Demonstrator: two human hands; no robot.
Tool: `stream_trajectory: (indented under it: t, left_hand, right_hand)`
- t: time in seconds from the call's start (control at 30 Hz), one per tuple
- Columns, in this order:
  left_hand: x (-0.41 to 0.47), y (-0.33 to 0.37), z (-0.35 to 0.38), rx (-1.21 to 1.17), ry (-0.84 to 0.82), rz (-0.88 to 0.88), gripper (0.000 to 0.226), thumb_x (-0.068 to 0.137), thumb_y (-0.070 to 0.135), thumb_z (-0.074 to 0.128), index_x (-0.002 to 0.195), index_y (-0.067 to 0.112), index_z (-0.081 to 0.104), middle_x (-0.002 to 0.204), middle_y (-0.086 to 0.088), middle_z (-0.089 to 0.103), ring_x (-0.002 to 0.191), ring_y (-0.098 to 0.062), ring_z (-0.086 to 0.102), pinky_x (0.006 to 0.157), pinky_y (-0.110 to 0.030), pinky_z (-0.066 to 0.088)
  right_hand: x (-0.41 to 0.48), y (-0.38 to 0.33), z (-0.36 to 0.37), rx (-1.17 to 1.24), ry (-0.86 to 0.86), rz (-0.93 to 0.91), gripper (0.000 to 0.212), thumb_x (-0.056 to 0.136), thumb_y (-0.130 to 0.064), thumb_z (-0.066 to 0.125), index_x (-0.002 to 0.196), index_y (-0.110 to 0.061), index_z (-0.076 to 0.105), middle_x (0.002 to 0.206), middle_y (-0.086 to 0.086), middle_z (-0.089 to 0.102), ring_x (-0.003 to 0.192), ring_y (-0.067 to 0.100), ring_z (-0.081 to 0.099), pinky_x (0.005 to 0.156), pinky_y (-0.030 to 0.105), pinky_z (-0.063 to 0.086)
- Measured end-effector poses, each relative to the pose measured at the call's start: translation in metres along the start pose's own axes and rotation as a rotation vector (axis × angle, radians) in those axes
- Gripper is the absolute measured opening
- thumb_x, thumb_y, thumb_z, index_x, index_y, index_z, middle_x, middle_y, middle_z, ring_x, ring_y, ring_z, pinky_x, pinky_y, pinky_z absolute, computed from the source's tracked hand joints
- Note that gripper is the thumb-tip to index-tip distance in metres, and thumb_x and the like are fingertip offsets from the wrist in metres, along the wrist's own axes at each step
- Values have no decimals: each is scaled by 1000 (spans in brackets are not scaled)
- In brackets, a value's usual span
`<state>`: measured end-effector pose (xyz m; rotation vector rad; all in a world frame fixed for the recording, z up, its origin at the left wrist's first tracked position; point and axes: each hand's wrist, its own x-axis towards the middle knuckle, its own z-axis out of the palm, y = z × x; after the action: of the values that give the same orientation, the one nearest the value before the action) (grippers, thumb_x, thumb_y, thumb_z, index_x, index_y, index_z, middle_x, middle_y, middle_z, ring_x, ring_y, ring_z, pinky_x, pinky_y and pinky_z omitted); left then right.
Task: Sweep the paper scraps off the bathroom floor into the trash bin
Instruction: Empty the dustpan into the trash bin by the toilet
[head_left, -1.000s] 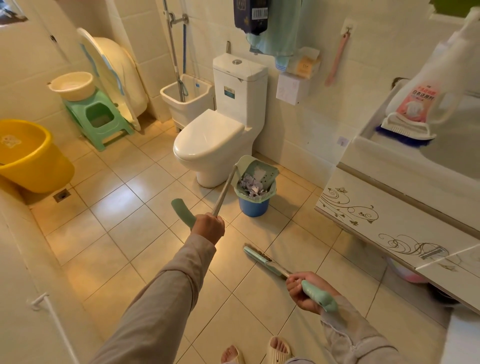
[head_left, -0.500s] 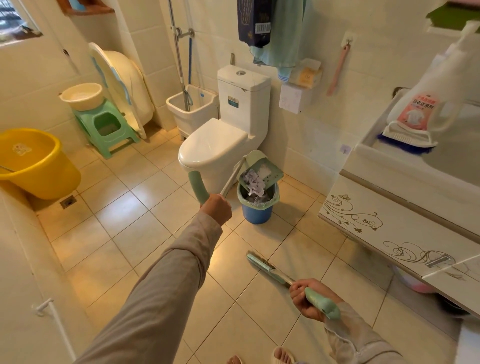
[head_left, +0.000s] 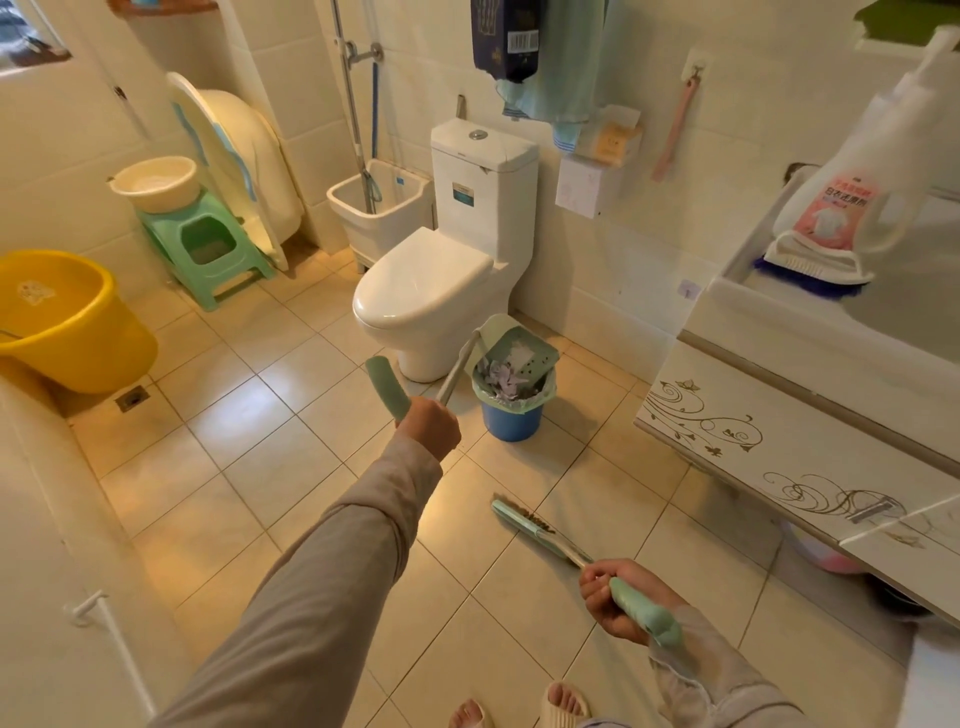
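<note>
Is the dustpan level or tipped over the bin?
Tipped: the dustpan slants down into the trash bin, paper scraps piled below.

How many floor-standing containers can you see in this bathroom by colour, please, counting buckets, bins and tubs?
Yellow: 1, the bucket
Blue: 1, the trash bin, under the dustpan tipped by the left hand
White: 1, the mop tub
Total: 3
</note>
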<state>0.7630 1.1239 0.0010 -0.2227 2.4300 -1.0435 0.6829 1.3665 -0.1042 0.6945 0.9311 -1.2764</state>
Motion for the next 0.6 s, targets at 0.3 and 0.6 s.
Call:
stream_trajectory:
  t: [0.3, 0.6]
  left_hand:
    - [-2, -20, -21, 187, 71, 105, 27, 95, 2, 50, 122, 1, 56, 118, -7, 67, 108, -21, 66, 89, -28, 52]
    - [-14, 9, -2, 167, 67, 160, 30, 93, -6, 46, 123, -7, 50, 114, -8, 66, 104, -18, 66, 87, -27, 53]
  right_hand:
    - [-4, 1, 2, 10, 32, -13, 40, 96, -2, 32, 57, -6, 42, 31, 6, 38, 17, 12, 38, 25, 10, 37]
    - [3, 5, -3, -11, 31, -8, 44, 94, 0, 32, 52, -4, 46, 32, 6, 39, 18, 13, 39, 24, 13, 38]
